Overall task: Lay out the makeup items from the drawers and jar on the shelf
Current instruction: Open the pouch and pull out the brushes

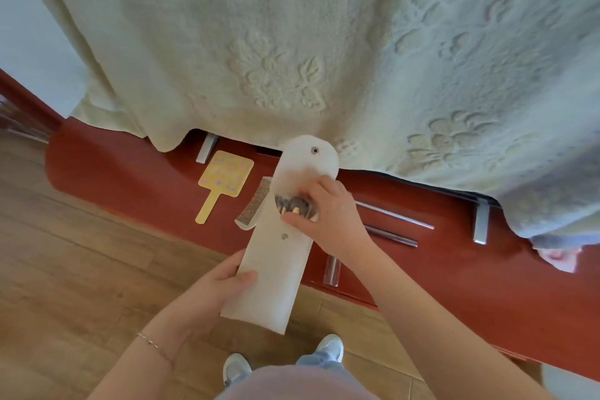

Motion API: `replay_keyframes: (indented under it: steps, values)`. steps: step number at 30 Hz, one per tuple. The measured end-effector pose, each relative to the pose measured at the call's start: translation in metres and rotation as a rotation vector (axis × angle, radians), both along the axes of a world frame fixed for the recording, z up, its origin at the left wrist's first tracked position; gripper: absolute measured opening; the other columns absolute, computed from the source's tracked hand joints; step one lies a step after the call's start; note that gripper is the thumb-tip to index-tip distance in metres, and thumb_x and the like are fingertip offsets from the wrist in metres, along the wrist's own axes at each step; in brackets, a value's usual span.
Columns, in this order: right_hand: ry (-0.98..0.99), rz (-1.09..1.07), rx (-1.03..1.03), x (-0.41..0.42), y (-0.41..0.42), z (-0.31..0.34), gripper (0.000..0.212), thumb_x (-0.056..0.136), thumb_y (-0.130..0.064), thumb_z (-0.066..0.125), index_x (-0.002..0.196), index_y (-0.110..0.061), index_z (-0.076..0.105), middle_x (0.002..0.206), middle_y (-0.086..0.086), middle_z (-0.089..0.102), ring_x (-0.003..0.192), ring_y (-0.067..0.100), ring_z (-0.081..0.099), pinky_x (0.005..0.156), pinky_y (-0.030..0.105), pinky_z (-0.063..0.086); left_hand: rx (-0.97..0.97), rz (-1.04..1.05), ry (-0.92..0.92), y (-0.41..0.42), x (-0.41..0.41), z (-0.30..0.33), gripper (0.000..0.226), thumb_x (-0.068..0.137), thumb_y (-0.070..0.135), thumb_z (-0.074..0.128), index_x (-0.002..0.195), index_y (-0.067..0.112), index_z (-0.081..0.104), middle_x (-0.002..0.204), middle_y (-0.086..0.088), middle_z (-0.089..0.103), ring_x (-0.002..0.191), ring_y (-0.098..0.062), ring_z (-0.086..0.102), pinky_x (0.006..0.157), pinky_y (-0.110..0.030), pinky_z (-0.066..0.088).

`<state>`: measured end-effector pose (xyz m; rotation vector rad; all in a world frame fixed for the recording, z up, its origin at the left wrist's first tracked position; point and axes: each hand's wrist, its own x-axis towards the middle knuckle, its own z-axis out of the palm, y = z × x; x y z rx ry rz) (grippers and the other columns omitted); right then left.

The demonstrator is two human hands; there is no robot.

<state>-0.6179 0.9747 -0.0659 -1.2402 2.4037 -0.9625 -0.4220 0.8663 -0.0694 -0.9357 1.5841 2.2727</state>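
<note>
We held a white pouch (272, 256) over the red shelf (136, 172), our left hand (220, 282) gripping its lower end. Our right hand (324, 208) pinched the brushes (293, 203) at its open mouth. A yellow mirror (224, 178) and comb (255, 201) lay on the shelf beside it.

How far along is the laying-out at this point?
Done: a yellow hand mirror and a comb lie side by side on the red shelf. In hand: the left hand holds an open white pouch while the right hand reaches into the brushes at its mouth. Left: the brushes; other items are not visible.
</note>
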Motion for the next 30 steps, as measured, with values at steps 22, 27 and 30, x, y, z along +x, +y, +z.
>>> replay_keyframes:
  steps: [22,27,30]
  values:
    - [-0.387,-0.401,0.087,-0.043,-0.021,-0.039,0.019,0.089,-0.025,0.056,0.106,-0.018,0.062,0.094,-0.001,0.062,0.079,0.013,0.055,0.059,0.022,0.04,-0.116,0.244,-0.129,-0.029,0.044,-0.009,0.052,0.066,0.036,0.059,0.117,0.027,0.051,0.113,-0.007,0.063,0.101,-0.031,0.061,0.077,-0.042,0.052]
    - [-0.024,-0.333,0.348,-0.051,-0.023,-0.059,0.027,0.087,-0.033,0.055,0.111,-0.021,0.063,0.109,0.005,0.06,0.108,0.026,0.045,0.084,0.036,0.041,-0.094,0.211,-0.121,-0.023,0.042,-0.006,0.062,0.06,0.044,0.066,0.118,0.027,0.051,0.112,-0.005,0.064,0.101,-0.028,0.063,0.077,-0.04,0.055]
    - [0.179,-0.265,0.435,-0.05,-0.019,-0.061,0.038,0.086,-0.04,0.056,0.119,-0.02,0.056,0.118,0.005,0.054,0.112,0.027,0.042,0.091,0.037,0.037,-0.107,0.168,-0.134,-0.02,0.037,-0.006,0.064,0.061,0.049,0.066,0.119,0.028,0.05,0.114,-0.005,0.062,0.103,-0.027,0.061,0.085,-0.044,0.053]
